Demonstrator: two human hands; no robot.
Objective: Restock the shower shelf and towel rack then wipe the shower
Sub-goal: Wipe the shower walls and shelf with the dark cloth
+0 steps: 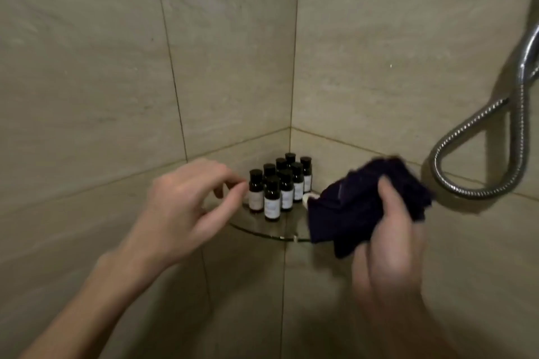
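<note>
Glass corner shelf [291, 227] holds dark bottles [271, 198]; right hand [388, 256] grips cloth [358, 204].

No legible text. Small dark bottles [280, 186], clustered at the back corner of the glass corner shelf [271, 227], carry pale labels; print too blurred to read.
</note>
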